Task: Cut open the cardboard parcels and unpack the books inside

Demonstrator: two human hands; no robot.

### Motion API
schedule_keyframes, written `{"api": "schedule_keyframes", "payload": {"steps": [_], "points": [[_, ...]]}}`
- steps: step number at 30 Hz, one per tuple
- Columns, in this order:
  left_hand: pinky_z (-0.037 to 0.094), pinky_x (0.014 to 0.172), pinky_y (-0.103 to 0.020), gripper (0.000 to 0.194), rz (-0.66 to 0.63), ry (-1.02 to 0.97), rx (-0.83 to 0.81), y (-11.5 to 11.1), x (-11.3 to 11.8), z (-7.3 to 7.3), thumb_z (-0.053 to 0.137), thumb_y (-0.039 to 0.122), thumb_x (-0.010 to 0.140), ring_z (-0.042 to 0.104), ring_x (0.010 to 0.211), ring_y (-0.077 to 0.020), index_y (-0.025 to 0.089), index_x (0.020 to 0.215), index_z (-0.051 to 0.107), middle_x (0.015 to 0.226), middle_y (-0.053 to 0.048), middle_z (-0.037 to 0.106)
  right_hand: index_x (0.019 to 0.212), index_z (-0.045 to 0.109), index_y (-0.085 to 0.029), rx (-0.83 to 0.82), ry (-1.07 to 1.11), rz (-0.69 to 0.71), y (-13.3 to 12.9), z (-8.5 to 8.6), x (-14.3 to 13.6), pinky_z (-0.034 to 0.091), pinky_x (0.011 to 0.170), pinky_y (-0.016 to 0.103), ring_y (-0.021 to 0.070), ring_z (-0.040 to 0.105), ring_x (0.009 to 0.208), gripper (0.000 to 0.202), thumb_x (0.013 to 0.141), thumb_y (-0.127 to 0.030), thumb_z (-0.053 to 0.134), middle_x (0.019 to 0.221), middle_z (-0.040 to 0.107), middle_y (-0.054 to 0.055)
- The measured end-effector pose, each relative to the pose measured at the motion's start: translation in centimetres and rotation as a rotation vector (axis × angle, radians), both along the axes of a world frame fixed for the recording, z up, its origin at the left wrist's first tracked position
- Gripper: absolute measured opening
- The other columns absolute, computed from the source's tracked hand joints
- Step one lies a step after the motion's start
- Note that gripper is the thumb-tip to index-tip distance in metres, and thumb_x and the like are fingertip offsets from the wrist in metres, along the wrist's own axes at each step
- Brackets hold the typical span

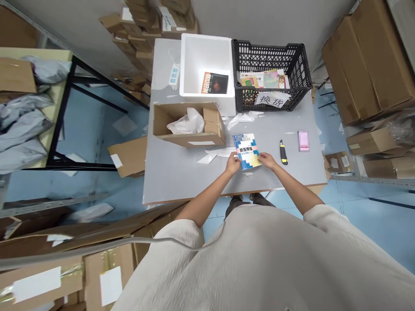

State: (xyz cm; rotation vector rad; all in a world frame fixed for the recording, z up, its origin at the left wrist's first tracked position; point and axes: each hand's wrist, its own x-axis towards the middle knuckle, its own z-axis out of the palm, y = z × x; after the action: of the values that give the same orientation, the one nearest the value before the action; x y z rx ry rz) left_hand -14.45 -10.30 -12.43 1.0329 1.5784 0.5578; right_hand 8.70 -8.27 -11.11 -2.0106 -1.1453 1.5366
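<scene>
Grip, both hands, pinched on one book: left grip at its lower left edge, right grip at its lower right edge. Book cover up, blue, white and yellow, slightly turned; it lies between the two grips, over the near half of the grey tabletop. Cannot tell whether it touches the surface.

Just right of the right grip: utility knife, black and yellow, lying flat. Farther right, a pink pad.

Left of and beyond the left grip: open cardboard box, crumpled white wrapping inside. Paper scraps beyond the book; a folded white scrap left of the left grip.

Straight beyond the grips, side by side at the far edge: white foam bin with an orange-and-black book in it, then black crate holding several books, paper sign on its near wall. Power strip left of the bin.
</scene>
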Motion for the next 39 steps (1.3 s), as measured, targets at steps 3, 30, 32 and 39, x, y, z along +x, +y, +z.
{"api": "schedule_keyframes", "payload": {"steps": [3, 30, 32, 39], "points": [[0.054, 0.076, -0.025, 0.044, 0.042, -0.08, -0.025, 0.0, -0.4, 0.8, 0.073, 0.022, 0.086, 0.065, 0.07, -0.015, 0.027, 0.128, 0.061, 0.069, 0.01, 0.061, 0.104, 0.079, -0.02, -0.003, 0.144, -0.037, -0.2, 0.7, 0.6, 0.063, 0.106, 0.04, 0.0281, 0.081, 0.115, 0.022, 0.088, -0.036, 0.077, 0.119, 0.088, 0.01], [0.067, 0.085, -0.037, 0.042, 0.162, -0.425, 0.174, 1.7, 0.0, 8.5, 0.091, 0.048, 0.088, 0.082, 0.088, -0.0244, 0.019, 0.113, 0.074, 0.093, -0.007, 0.085, 0.128, 0.089, -0.027, 0.745, -0.315, 0.409, -5.0, 9.7, -6.8, 0.059, 0.107, 0.043, 0.0317, 0.079, 0.111, 0.033, 0.108, -0.043, 0.068, 0.118, 0.088, 0.012], [0.068, 0.087, -0.038, 0.035, 0.207, -0.411, 0.198, 1.9, -0.8, 8.5, 0.089, 0.044, 0.088, 0.082, 0.089, -0.0244, 0.019, 0.107, 0.075, 0.094, -0.007, 0.086, 0.132, 0.087, -0.027, 0.747, -0.287, 0.453, -4.8, 9.7, -6.8, 0.058, 0.111, 0.044, 0.0319, 0.079, 0.118, 0.035, 0.109, -0.046, 0.069, 0.126, 0.087, 0.013], [0.066, 0.1, -0.046, 0.035, 0.214, -0.499, 0.212, 1.9, -3.4, 9.1, 0.086, 0.046, 0.085, 0.082, 0.105, -0.0298, 0.02, 0.106, 0.076, 0.111, -0.01, 0.088, 0.136, 0.082, -0.022, 0.493, -0.092, -0.051, -1.6, 9.2, -4.4, 0.057, 0.118, 0.052, 0.0351, 0.073, 0.132, 0.054, 0.091, -0.053, 0.083, 0.146, 0.078, 0.018]]}}
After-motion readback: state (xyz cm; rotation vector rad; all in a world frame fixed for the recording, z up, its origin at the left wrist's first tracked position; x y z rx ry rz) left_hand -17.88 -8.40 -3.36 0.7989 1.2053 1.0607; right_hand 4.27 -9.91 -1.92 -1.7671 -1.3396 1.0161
